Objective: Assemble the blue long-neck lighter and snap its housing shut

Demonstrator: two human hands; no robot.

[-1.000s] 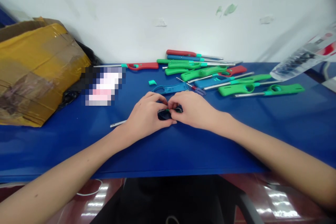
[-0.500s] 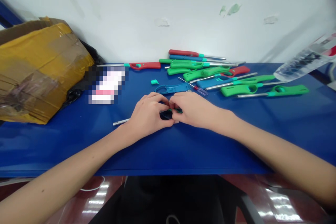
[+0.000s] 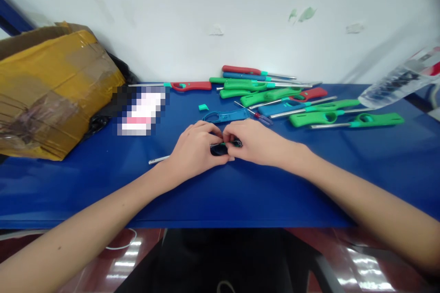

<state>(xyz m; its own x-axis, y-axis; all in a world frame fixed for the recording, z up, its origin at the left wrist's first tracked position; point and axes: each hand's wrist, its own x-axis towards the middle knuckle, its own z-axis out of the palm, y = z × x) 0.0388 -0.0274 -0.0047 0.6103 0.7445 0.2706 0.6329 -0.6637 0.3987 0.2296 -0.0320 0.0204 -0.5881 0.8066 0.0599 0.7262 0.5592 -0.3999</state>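
Note:
My left hand point(image 3: 194, 149) is closed around a long-necked gas lighter, whose metal tube point(image 3: 158, 160) sticks out to the left under the wrist. Most of its dark handle point(image 3: 219, 149) is hidden by my fingers. The fingers of my right hand point(image 3: 252, 142) are pinched at the right end of that handle; small parts between them are too covered to make out. Just beyond my hands lies a loose blue handle shell point(image 3: 228, 116). Right of it is a screwdriver point(image 3: 263, 119), and to its left a small turquoise plastic piece point(image 3: 203, 107).
Several green, blue and red gas lighters point(image 3: 244, 84) are piled along the wall at the back. A red lighter point(image 3: 192, 86) lies behind the blurred phone-like object point(image 3: 142, 112). A taped cardboard box point(image 3: 62, 91) stands left, a clear plastic bottle point(image 3: 395, 80) right.
My right fingers have shifted slightly on the lighter's handle. Otherwise the hands and objects hold their places; the view has moved a little.

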